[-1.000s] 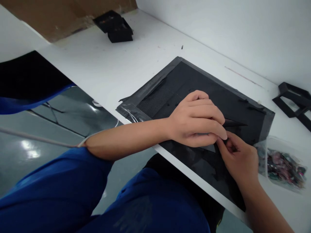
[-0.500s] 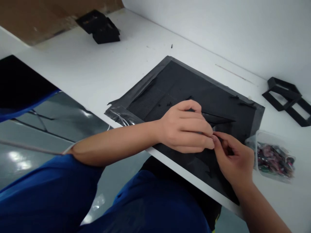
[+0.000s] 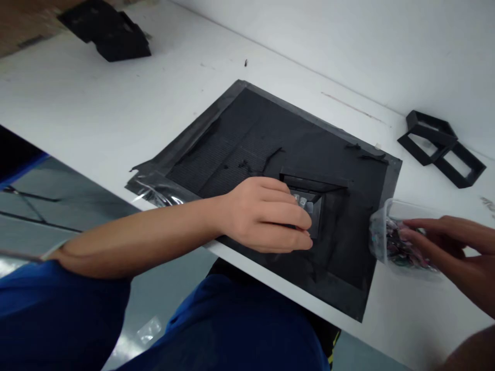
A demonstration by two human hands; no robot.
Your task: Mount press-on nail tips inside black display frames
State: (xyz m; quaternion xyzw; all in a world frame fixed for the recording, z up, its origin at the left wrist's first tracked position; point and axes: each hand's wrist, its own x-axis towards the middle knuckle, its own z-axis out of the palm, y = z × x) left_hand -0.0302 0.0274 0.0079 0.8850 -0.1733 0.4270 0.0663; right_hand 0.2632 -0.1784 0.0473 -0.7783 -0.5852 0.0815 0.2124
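Observation:
My left hand (image 3: pixel 266 216) is closed over the black mat (image 3: pixel 309 123), its fingertips pressed together; whatever they hold is hidden. Partly under that hand lies a black open frame (image 3: pixel 315 184) with several small clear pieces (image 3: pixel 303 201) in it. My right hand (image 3: pixel 460 252) reaches over the clear plastic tub (image 3: pixel 421 208) on the right. Its thumb and index finger come together at the tub's contents, a heap of small pinkish and dark pieces (image 3: pixel 406 255). Between those fingertips I cannot make anything out.
Two joined black frames (image 3: pixel 441 147) stand at the back right, near the white wall. A black folded box-like piece (image 3: pixel 116 36) sits at the far left. Thin black scraps (image 3: pixel 369 156) lie on the mat, which reaches the front edge of the white table (image 3: pixel 185 103).
My right hand has left my left hand's fingertips and moved right to the tub. My left hand stays over the mat, still closed. The view has shifted, uncovering the frame and clear pieces.

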